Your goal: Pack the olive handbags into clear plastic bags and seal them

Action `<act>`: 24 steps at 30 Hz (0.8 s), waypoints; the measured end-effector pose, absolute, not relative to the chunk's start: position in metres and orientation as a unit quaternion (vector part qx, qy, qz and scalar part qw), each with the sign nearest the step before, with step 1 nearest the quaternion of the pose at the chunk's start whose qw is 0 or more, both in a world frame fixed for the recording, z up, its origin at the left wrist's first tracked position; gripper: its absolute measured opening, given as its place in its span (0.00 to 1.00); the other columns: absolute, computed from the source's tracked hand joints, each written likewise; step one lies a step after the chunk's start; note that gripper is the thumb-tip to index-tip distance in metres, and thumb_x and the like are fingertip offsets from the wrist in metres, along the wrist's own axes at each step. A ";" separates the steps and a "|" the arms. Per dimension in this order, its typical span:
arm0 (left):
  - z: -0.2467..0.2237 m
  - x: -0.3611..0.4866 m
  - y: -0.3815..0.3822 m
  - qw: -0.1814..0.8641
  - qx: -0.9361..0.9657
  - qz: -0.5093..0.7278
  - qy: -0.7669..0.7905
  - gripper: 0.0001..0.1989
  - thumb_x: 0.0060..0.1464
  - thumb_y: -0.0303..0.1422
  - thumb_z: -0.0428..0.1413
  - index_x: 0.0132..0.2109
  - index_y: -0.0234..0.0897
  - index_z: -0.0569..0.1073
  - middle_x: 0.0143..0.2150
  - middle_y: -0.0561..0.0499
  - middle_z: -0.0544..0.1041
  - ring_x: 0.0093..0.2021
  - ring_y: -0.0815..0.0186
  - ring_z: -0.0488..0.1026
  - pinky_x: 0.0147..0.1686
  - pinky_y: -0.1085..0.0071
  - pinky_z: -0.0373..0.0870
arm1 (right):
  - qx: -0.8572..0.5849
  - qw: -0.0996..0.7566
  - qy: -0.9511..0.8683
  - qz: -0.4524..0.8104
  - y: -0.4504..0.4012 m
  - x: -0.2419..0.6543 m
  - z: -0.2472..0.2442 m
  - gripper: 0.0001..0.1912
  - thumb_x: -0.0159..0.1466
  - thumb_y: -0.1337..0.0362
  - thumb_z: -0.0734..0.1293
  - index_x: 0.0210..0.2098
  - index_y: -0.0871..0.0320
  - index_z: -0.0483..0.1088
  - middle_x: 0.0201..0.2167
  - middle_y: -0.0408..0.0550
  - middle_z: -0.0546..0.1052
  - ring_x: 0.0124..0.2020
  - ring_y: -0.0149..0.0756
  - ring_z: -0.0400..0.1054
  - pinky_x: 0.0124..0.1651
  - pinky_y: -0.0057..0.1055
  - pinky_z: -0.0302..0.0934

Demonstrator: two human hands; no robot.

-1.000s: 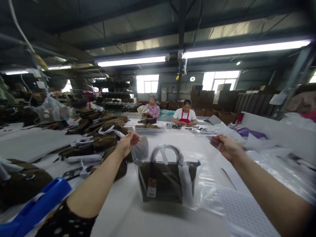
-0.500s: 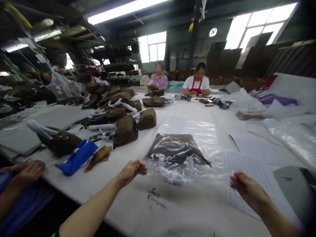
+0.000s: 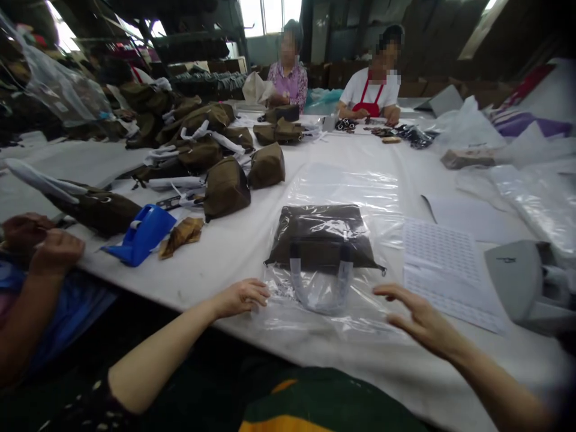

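- Dark brown handbag (image 3: pixel 321 237) lay flat inside a clear plastic bag (image 3: pixel 342 192) on the white table (image 3: pixel 225 285), wrapped handles (image 3: pixel 317 291) toward the person.
- Left hand (image 3: pixel 240 298): palm down, fingers loosely together at the plastic's left edge, pinching nothing.
- Right hand (image 3: pixel 418 315): fingers spread, curved over the plastic's right side, pinching nothing.
- Printed sheet (image 3: pixel 443 264) just right of the plastic.
- Brown bags (image 3: pixel 226 188) heaped beyond; blue plastic holder (image 3: pixel 141 235) among them.
- 2 co-workers (image 3: pixel 371 90) seated at the far end; another person's hands (image 3: pixel 56 252) at the table's left edge.

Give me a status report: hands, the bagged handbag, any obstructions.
Left hand and right hand open, empty, by clear plastic bag. Dark brown handbag flat inside, handles toward me. Printed sheet right of bag.
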State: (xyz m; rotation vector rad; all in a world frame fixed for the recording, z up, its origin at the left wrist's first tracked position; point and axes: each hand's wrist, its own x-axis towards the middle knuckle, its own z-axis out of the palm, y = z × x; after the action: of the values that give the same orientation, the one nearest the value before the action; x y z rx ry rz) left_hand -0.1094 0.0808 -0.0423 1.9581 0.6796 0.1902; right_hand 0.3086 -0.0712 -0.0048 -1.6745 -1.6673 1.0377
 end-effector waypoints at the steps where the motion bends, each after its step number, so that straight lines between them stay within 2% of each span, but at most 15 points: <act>1: -0.043 -0.112 0.082 0.480 0.830 0.076 0.273 0.06 0.48 0.35 0.60 0.36 0.48 0.79 0.43 0.48 0.78 0.53 0.57 0.68 0.56 0.60 0.59 | -0.582 0.241 -0.675 0.384 -0.069 0.279 -0.002 0.30 0.54 0.48 0.69 0.54 0.52 0.66 0.53 0.52 0.68 0.51 0.49 0.62 0.54 0.44 0.57; 3: -0.045 -0.115 0.084 0.463 0.839 0.078 0.273 0.05 0.50 0.35 0.59 0.35 0.48 0.79 0.43 0.48 0.78 0.53 0.57 0.68 0.56 0.59 0.58 | -0.537 0.167 -0.748 0.352 -0.069 0.225 -0.011 0.44 0.47 0.48 0.74 0.58 0.58 0.60 0.52 0.57 0.67 0.51 0.52 0.61 0.55 0.46 0.56; 4: -0.045 -0.117 0.085 0.461 0.841 0.078 0.273 0.06 0.51 0.35 0.58 0.36 0.49 0.79 0.43 0.49 0.78 0.53 0.58 0.68 0.56 0.60 0.58 | -0.541 0.132 -0.764 0.326 -0.069 0.204 -0.022 0.46 0.44 0.51 0.76 0.57 0.62 0.61 0.50 0.60 0.68 0.50 0.54 0.61 0.53 0.47 0.57; 5: -0.044 -0.118 0.085 0.457 0.843 0.077 0.272 0.07 0.52 0.35 0.57 0.37 0.49 0.79 0.42 0.49 0.78 0.52 0.59 0.68 0.56 0.60 0.58 | -0.551 0.104 -0.773 0.295 -0.071 0.188 -0.034 0.43 0.44 0.55 0.77 0.55 0.64 0.63 0.47 0.61 0.70 0.48 0.54 0.62 0.52 0.47 0.58; 8: -0.038 -0.114 0.086 0.437 0.850 0.087 0.282 0.09 0.55 0.34 0.54 0.40 0.46 0.78 0.42 0.47 0.78 0.50 0.60 0.69 0.56 0.61 0.56 | -0.584 0.062 -0.779 0.220 -0.075 0.169 -0.067 0.13 0.56 0.69 0.69 0.42 0.63 0.72 0.37 0.56 0.73 0.41 0.49 0.65 0.45 0.42 0.61; 9: -0.033 -0.109 0.088 0.424 0.853 0.099 0.289 0.09 0.56 0.33 0.53 0.40 0.45 0.78 0.42 0.47 0.77 0.49 0.61 0.70 0.57 0.61 0.55 | -0.588 0.062 -0.779 0.211 -0.075 0.169 -0.073 0.09 0.59 0.73 0.64 0.38 0.61 0.72 0.34 0.53 0.73 0.39 0.47 0.66 0.44 0.41 0.61; 11: -0.021 -0.092 0.093 0.384 0.864 0.133 0.298 0.10 0.57 0.33 0.51 0.40 0.44 0.77 0.41 0.48 0.77 0.46 0.63 0.71 0.59 0.60 0.51 | -0.603 0.073 -0.760 0.231 -0.077 0.170 -0.076 0.12 0.62 0.73 0.58 0.34 0.59 0.73 0.29 0.51 0.74 0.37 0.45 0.67 0.42 0.40 0.60; 14: -0.004 -0.054 0.103 0.289 0.884 0.179 0.321 0.09 0.58 0.33 0.51 0.37 0.44 0.77 0.36 0.51 0.76 0.42 0.65 0.71 0.60 0.61 0.48 | -0.640 0.153 -0.669 0.347 -0.082 0.165 -0.076 0.14 0.65 0.64 0.55 0.35 0.57 0.72 0.30 0.50 0.75 0.36 0.44 0.69 0.39 0.38 0.61; 17: -0.005 -0.015 0.109 0.215 0.883 0.208 0.361 0.06 0.55 0.35 0.55 0.33 0.43 0.76 0.34 0.51 0.75 0.42 0.61 0.69 0.54 0.61 0.55 | -0.632 0.259 -0.519 0.515 -0.089 0.152 -0.085 0.20 0.64 0.51 0.54 0.38 0.56 0.70 0.33 0.49 0.75 0.26 0.37 0.68 0.25 0.30 0.60; 19: -0.017 0.005 0.107 0.191 0.869 0.230 0.395 0.05 0.54 0.34 0.56 0.32 0.41 0.76 0.35 0.48 0.73 0.41 0.59 0.67 0.48 0.61 0.59 | -0.607 0.280 -0.431 0.606 -0.092 0.145 -0.097 0.25 0.60 0.43 0.54 0.37 0.57 0.68 0.33 0.48 0.74 0.14 0.28 0.59 0.14 0.26 0.50; 21: -0.035 0.019 0.099 0.170 0.843 0.254 0.443 0.04 0.54 0.33 0.56 0.34 0.39 0.74 0.36 0.47 0.71 0.40 0.58 0.67 0.43 0.61 0.62 | -0.587 0.285 -0.381 0.655 -0.094 0.142 -0.108 0.29 0.56 0.38 0.56 0.36 0.58 0.67 0.34 0.47 0.73 0.09 0.20 0.50 0.10 0.23 0.41; 24: -0.057 0.033 0.079 0.142 0.791 0.291 0.519 0.04 0.56 0.32 0.54 0.36 0.37 0.71 0.35 0.45 0.69 0.38 0.57 0.66 0.41 0.60 0.63 | -0.570 0.304 -0.359 0.673 -0.096 0.141 -0.118 0.32 0.53 0.36 0.57 0.37 0.59 0.66 0.36 0.49 0.72 0.08 0.18 0.50 0.09 0.22 0.39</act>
State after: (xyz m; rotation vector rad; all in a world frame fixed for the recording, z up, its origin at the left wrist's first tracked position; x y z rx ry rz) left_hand 0.0331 0.0793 -0.0569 2.2817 1.4982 0.8393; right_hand 0.1413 -0.0961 -0.1179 -1.5113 -0.9520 1.7843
